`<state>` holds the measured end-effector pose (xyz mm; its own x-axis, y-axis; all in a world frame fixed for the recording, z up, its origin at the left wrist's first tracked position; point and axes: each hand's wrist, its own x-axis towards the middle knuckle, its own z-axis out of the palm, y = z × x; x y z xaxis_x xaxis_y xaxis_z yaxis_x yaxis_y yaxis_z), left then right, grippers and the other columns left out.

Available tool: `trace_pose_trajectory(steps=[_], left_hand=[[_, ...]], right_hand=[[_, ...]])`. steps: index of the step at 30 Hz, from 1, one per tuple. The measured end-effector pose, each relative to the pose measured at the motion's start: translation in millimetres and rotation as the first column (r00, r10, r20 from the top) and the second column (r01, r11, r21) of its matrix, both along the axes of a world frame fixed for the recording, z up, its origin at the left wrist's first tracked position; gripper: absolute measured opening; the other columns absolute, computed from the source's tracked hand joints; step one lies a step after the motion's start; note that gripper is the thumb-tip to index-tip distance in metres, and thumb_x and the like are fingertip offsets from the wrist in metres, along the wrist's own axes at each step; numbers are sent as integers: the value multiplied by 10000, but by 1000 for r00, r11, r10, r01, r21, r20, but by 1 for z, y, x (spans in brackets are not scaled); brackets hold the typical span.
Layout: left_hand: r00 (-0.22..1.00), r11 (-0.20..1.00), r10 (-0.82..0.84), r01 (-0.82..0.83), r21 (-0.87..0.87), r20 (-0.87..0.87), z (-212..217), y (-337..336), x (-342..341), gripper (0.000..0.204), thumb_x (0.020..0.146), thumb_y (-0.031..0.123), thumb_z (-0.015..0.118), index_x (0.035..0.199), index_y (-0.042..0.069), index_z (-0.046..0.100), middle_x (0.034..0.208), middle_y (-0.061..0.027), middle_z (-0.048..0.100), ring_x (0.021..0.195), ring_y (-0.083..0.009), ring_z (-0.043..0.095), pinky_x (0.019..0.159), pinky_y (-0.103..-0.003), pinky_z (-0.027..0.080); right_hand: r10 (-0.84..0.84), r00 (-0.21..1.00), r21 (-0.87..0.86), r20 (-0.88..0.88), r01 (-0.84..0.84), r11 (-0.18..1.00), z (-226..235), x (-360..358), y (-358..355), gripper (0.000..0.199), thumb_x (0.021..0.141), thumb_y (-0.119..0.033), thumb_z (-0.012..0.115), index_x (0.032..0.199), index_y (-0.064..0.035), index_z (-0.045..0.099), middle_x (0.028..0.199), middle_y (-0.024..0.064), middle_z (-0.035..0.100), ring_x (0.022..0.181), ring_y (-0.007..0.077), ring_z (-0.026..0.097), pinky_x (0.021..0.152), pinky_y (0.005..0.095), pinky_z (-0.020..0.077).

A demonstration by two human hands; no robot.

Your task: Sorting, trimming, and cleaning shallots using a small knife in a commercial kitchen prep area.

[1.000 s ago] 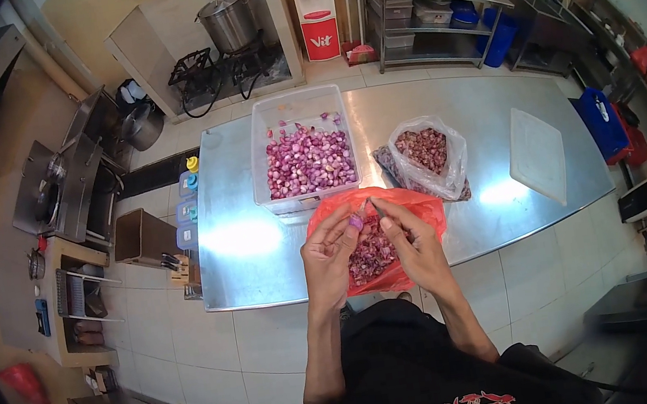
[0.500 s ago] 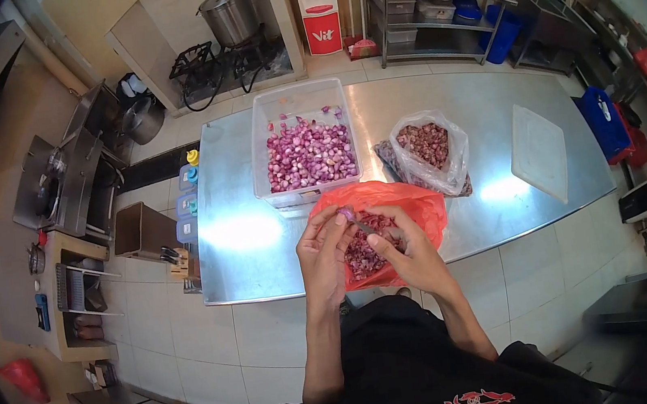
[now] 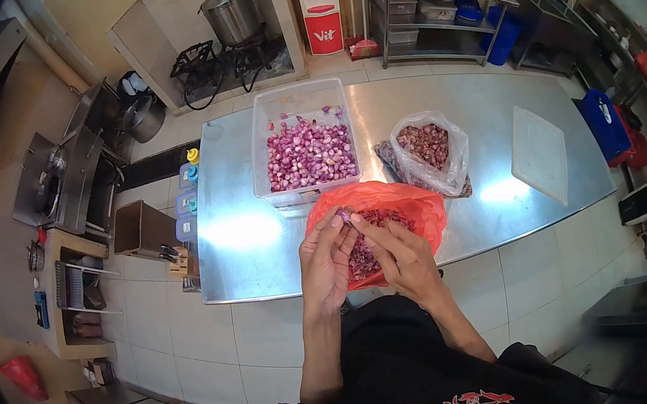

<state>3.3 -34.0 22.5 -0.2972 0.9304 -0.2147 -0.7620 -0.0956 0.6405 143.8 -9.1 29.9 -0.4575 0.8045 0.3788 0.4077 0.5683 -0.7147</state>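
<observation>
Left hand (image 3: 324, 266): grip narrow, thumb and fingers pinching small purple shallot bulb (image 3: 345, 216). Right hand (image 3: 406, 260): fingertips at same bulb, fingers curled; can't tell whether its grip holds anything. Bulb is above open orange-red plastic bag (image 3: 429, 217), near its left side; bag contains reddish-purple scraps (image 3: 364, 264). Beyond bag on stainless-steel counter (image 3: 255, 272): clear rectangular plastic tub (image 3: 294, 100) of glossy purple-and-white shallots (image 3: 309, 155). Right of tub: open clear plastic bag (image 3: 458, 160) of brownish-red bulbs (image 3: 424, 145). Farther right: flat translucent white plastic lid (image 3: 539, 153).
</observation>
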Motion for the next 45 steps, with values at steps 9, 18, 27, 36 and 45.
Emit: trace_pose_trajectory(steps=[9,18,27,36,45], left_hand=[[999,1000,30,-30,8,-17,-1,0,0,272,933,69,556,1180,-45,571,1057,-116,649,980,-161,624,925,-300,503],[992,987,-115,119,104,-49,-6,-6,-3,292,928,51,553,1200,-53,565,1075,-154,649,962,-180,639,888,-302,520],[989,999,-42,46,24,-139,-3,1,-3,258,924,43,570,1160,-59,567,1134,-180,625,1030,-235,632,930,-323,513],[978,998,55,-56,-1,-201,-2,1,1,281,904,31,606,1171,-50,570,1107,-136,639,997,-180,631,902,-306,518],[979,997,72,-65,46,-192,1,1,1,269,901,8,599,1161,-58,592,1103,-143,646,1012,-181,627,909,-310,518]], right_hand=[[110,930,-301,-352,-223,927,0,0,3,327,953,-96,521,1270,-30,564,1201,162,620,1103,241,600,998,315,414],[-57,923,-309,-380,-69,949,7,1,13,332,974,-145,495,1268,-4,555,1225,164,610,1143,236,583,969,317,430],[-161,950,-469,-268,17,883,-15,10,24,278,947,-123,571,1190,11,559,834,26,619,732,74,539,675,227,446],[70,919,-544,-388,-290,787,6,7,9,406,960,-152,550,1335,-18,472,918,36,598,827,75,530,748,237,444],[98,900,-489,-424,-319,812,5,4,11,400,975,-150,511,1352,-23,478,1305,89,549,1173,143,494,1009,294,370]])
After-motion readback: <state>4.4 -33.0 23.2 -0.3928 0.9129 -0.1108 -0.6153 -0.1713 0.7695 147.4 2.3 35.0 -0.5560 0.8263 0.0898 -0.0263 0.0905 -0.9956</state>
